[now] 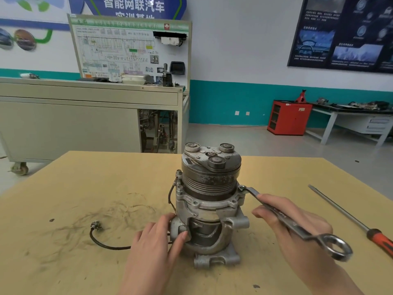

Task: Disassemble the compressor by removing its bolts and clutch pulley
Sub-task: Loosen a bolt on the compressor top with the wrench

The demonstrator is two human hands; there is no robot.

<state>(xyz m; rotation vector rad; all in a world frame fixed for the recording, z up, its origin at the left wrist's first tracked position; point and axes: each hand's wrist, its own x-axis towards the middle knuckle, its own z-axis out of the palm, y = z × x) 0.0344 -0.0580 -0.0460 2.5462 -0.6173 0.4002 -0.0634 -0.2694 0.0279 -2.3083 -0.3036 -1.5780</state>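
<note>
A grey metal compressor stands upright on the yellow table, its dark grooved clutch pulley on top. My left hand grips a lug low on the compressor's left side. My right hand holds a steel wrench. The wrench's small far end sits on a bolt at the housing's right flange, just below the pulley. Its ring end sticks out toward me past my palm.
A black cable with a plug trails left from the compressor over dark smudges. A long screwdriver with a red and black handle lies at the right. Beyond the table stand a grey training bench and a red cabinet.
</note>
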